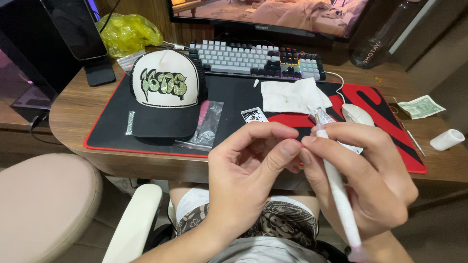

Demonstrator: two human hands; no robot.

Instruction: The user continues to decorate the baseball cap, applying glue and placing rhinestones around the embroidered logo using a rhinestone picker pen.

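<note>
Both hands, the left hand (248,170) and the right hand (363,180), are bare, with no rings, watch or sleeves. Below them, the lap shows dark paisley-patterned shorts (282,226) and a white shirt hem (195,202).

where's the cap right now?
In the head view the cap lies at left on the black-and-red desk mat, in front of the keyboard, with a clear plastic bag at its right.

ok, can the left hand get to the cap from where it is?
Probably yes: the left hand is pinched against the right hand, which holds the white pen tool; nothing stands between it and the cap.
</note>
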